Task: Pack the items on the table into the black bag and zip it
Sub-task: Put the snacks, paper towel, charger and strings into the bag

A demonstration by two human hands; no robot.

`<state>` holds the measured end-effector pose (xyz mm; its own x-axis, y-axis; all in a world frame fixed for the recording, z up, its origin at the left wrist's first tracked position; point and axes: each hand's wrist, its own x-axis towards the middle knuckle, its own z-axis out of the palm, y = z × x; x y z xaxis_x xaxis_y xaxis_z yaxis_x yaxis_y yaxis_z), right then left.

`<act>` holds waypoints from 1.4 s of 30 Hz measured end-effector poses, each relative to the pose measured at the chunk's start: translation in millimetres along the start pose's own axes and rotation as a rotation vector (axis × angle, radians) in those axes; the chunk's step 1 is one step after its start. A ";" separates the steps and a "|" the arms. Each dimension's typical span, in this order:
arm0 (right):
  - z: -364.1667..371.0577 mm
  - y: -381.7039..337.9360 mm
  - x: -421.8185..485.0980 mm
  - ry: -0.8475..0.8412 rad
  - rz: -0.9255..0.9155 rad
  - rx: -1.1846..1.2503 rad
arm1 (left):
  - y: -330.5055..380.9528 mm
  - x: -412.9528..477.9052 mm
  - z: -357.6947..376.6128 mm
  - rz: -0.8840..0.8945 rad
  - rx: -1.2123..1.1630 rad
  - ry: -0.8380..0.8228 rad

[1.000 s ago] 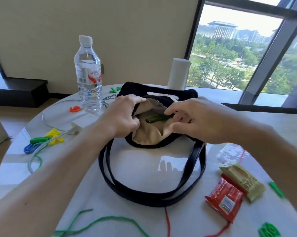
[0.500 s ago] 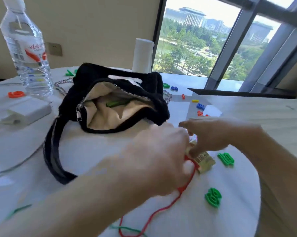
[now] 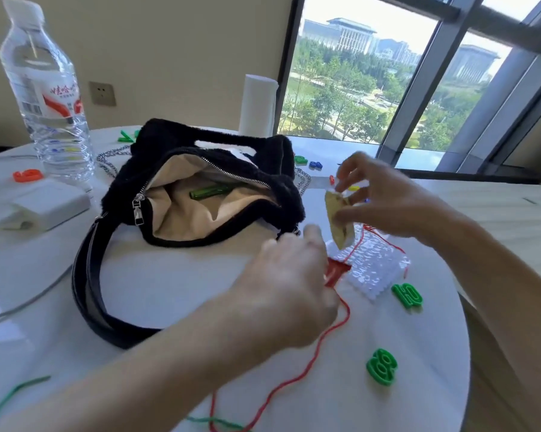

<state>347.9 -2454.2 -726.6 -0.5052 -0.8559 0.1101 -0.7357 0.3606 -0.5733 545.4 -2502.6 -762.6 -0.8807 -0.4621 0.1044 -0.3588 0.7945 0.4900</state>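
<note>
The black fuzzy bag (image 3: 129, 194) lies unzipped on the round white table (image 3: 175, 285), its beige lining showing and a green clip (image 3: 208, 191) inside. My right hand (image 3: 384, 198) pinches a tan snack packet (image 3: 338, 218), lifted just right of the bag's mouth. My left hand (image 3: 289, 288) is low over the table and grips a red snack packet (image 3: 336, 272), mostly hidden under the fingers. A clear bubble-wrap piece (image 3: 375, 269) lies beneath both packets.
A water bottle (image 3: 46, 98) and a white charger (image 3: 49, 204) stand left of the bag. Green plastic numbers (image 3: 408, 296) (image 3: 381, 366), a red string (image 3: 297, 378), a green string (image 3: 10, 397), a white cylinder (image 3: 256, 106) and small coloured pieces lie around. The table edge curves at right.
Both hands left the bag's opening and moved right to the snack packets. The right hand has raised the tan packet off the table; the left has closed on the red one.
</note>
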 end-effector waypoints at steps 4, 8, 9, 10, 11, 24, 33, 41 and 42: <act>-4.6 -13.0 -1.5 0.210 -0.046 0.500 | -16.4 18.9 -43.2 -0.117 -0.430 0.253; 18.4 -40.9 -6.3 0.153 -0.216 0.753 | -30.5 31.4 -53.9 -0.171 -0.890 0.378; 25.9 -44.3 -8.2 0.184 -0.226 0.712 | -29.8 34.3 -52.3 -0.167 -0.945 0.382; 33.4 -48.3 -8.8 0.229 -0.237 0.672 | -29.2 36.1 -51.8 -0.172 -1.003 0.388; 40.0 -51.2 -8.7 0.272 -0.251 0.654 | -30.6 37.2 -52.0 -0.188 -1.066 0.398; 67.2 -69.7 -7.5 0.205 -0.382 0.624 | -62.5 31.9 -70.4 -0.269 -1.151 0.270; 62.6 -68.7 2.0 0.277 -0.333 0.424 | -123.7 14.4 -123.0 -0.110 0.172 0.391; 105.8 -86.7 17.0 0.161 -0.436 0.034 | -153.4 25.0 -96.4 -0.270 0.455 0.401; 113.9 -91.1 21.1 0.143 -0.442 0.005 | -152.6 26.5 -95.8 -0.251 0.440 0.487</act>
<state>455.6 -2547.2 -764.6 -0.2011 -0.8675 0.4550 -0.8924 -0.0293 -0.4504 606.4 -2673.8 -751.7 -0.5528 -0.6947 0.4603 -0.7154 0.6789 0.1655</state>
